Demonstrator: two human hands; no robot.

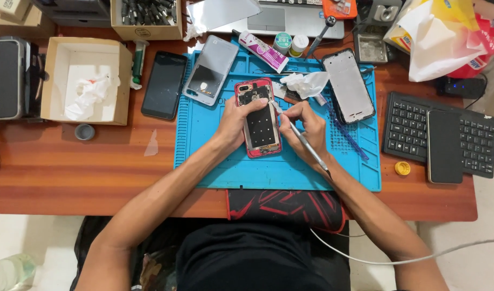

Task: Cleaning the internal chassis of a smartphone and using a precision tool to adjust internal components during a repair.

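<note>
A wooden desk (69,172) carried everything, and a blue mat (290,172) lay at its middle. All places below are told from that mat. Off its right edge sat a black keyboard (408,129) with a dark phone (444,146) lying on it. Off its left edge stood an open cardboard box (55,81) with crumpled paper inside. On the mat's middle lay an opened red phone (259,117), back removed. The left hand (237,121) clasped that phone's left side, fingers curled over it. The right hand (306,126) pinched a thin metal tool (303,141), its tip at the phone's right edge.
</note>
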